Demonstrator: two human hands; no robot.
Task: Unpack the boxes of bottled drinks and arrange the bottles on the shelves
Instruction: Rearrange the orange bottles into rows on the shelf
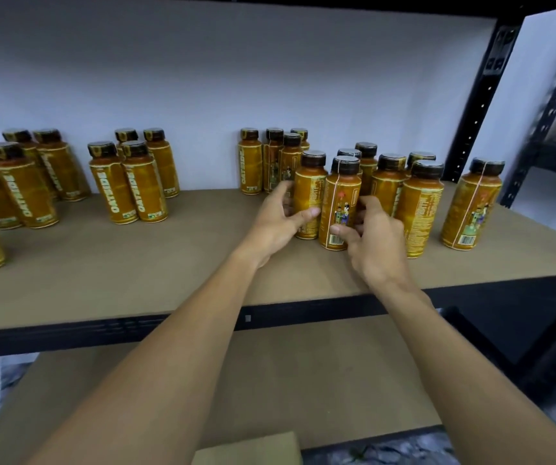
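Several orange drink bottles with dark caps stand in clusters on a brown shelf board (169, 263). My left hand (278, 223) grips one upright bottle (310, 189) in the middle-right cluster, thumb across its front and fingers behind. My right hand (370, 236) holds the neighbouring bottle (340, 199), thumb on its lower label and fingers curled round its right side. Both bottles stand on the board, touching each other. More bottles (417, 203) crowd close behind and to the right of them.
Bottle groups stand at the left (25, 182) and centre-left (129, 182), and a lone bottle (471, 203) at the right. A black metal upright (471, 122) bounds the shelf on the right. A lower shelf board (303, 380) and a cardboard box corner (249, 448) lie below.
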